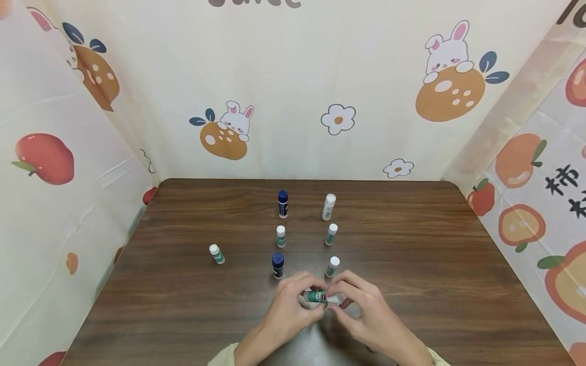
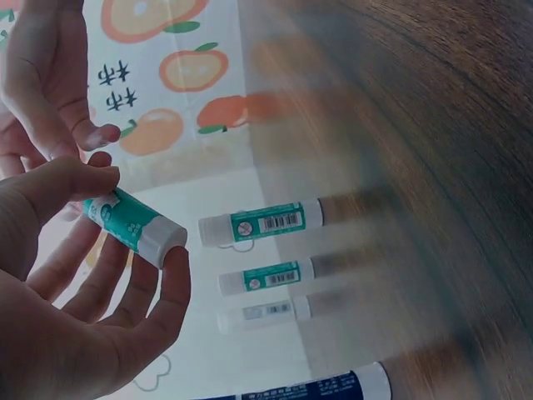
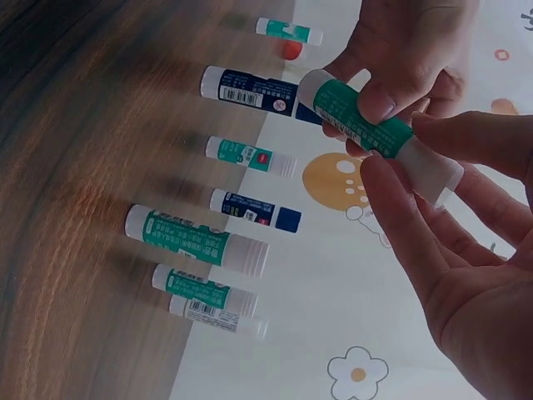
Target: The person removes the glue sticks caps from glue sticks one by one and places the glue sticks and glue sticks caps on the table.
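Near the front edge of the table, both hands hold one glue stick (image 1: pixel 315 296) with a green label and white cap, lying nearly level. My left hand (image 1: pixel 289 304) grips its labelled body, thumb on the near side and fingers curled around the far side. At the capped end, my right hand (image 1: pixel 366 311) pinches with thumb and fingers, which partly hide the cap. In the right wrist view the white cap (image 3: pixel 435 173) lies between the right thumb and fingers. Just beyond the hands stand a blue-capped glue stick (image 1: pixel 277 265) and a white-capped one (image 1: pixel 332 267).
Farther back, upright, are a small green-labelled stick (image 1: pixel 281 237), another green one (image 1: pixel 331 235), a dark blue stick (image 1: pixel 283 204) and an all-white stick (image 1: pixel 328 207). One green stick (image 1: pixel 217 254) stands apart at left. Printed curtains (image 1: pixel 293 101) enclose the wooden table (image 1: pixel 412 244).
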Available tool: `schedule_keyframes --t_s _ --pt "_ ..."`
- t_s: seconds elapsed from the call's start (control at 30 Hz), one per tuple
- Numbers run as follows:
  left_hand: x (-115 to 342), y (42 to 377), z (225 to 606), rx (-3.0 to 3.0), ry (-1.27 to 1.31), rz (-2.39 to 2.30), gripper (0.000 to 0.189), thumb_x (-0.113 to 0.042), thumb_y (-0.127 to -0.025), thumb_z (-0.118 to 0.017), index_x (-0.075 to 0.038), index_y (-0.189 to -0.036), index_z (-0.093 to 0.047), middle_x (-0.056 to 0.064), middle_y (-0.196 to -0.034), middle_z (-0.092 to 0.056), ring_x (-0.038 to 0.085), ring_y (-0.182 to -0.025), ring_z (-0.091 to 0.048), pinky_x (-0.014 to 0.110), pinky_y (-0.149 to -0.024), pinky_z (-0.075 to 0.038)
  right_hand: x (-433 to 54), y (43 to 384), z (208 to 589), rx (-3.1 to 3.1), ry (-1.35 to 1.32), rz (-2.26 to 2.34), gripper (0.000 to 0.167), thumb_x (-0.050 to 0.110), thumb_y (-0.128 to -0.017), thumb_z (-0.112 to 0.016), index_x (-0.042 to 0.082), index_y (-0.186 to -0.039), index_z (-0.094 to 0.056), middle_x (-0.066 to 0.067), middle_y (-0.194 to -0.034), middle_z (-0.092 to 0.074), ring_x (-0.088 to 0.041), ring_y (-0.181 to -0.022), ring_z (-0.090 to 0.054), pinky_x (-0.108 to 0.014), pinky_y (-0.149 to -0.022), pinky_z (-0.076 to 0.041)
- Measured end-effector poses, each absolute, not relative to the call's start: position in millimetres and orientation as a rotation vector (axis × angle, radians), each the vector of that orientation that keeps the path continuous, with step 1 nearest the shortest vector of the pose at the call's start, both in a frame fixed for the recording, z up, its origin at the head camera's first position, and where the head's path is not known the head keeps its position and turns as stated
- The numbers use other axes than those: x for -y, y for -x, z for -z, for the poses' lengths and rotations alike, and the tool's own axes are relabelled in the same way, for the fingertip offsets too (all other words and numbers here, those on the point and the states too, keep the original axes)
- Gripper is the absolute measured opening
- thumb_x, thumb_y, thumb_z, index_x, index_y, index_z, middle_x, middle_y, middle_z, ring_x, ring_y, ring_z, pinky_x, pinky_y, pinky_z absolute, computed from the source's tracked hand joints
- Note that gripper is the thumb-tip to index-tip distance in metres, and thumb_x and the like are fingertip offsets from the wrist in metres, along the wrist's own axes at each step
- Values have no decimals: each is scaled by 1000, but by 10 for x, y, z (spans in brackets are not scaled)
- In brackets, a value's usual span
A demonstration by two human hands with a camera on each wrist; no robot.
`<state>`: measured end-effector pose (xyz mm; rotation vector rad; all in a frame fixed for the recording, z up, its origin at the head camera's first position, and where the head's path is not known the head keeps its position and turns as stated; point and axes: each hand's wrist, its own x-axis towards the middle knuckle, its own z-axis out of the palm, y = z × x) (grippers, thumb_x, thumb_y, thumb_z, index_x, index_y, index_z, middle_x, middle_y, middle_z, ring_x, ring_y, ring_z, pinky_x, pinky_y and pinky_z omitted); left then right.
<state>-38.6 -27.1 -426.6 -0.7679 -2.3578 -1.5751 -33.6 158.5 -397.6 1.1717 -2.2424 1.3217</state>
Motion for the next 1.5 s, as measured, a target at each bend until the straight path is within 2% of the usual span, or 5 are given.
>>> schedule_keyframes --t_s 0.37,0.6,0.73,1.37,1.5 --pt "321 360 4260 2341 793 1531 33 3 -64 -76 -15 -91 -70 -11 -87 -65 5 -81 -57 26 -69 -51 -1566 359 4002 2229 -1183 -1335 36 -12 -67 -75 10 -94 -64 -3 -99 -59 -12 -82 -60 -14 -62 -51" --pt "354 356 4267 2347 783 1536 32 3 -65 -76 -15 -91 -71 -10 -86 -65 5 -79 -57 28 -67 -52 -1563 373 4006 2197 -1203 -1341 7 12 -87 -68 10 -92 -65 -3 -97 -60 -12 -80 -60 -14 -63 -51" --pt "375 348 4268 2357 767 1549 30 4 -66 -75 -16 -88 -70 -11 -84 -63 5 -77 -57 25 -66 -51 -1550 374 3987 2177 -1207 -1327 13 22 -92 -60 10 -91 -65 -2 -96 -60 -11 -79 -59 -13 -62 -50" --pt "550 297 4288 2430 531 1700 34 4 -67 -76 -22 -87 -69 -14 -86 -64 8 -81 -62 32 -73 -56 -1714 339 4019 2221 -1160 -1317 5 20 -90 -64 17 -93 -64 0 -94 -59 -10 -77 -59 -11 -58 -49" --pt "597 286 4265 2441 475 1729 34 7 -68 -76 -20 -88 -69 -12 -86 -66 11 -84 -63 36 -76 -56 -1790 323 4073 2242 -1136 -1297 27 -1 -76 -74 17 -93 -64 2 -93 -59 -9 -77 -59 -11 -58 -49"
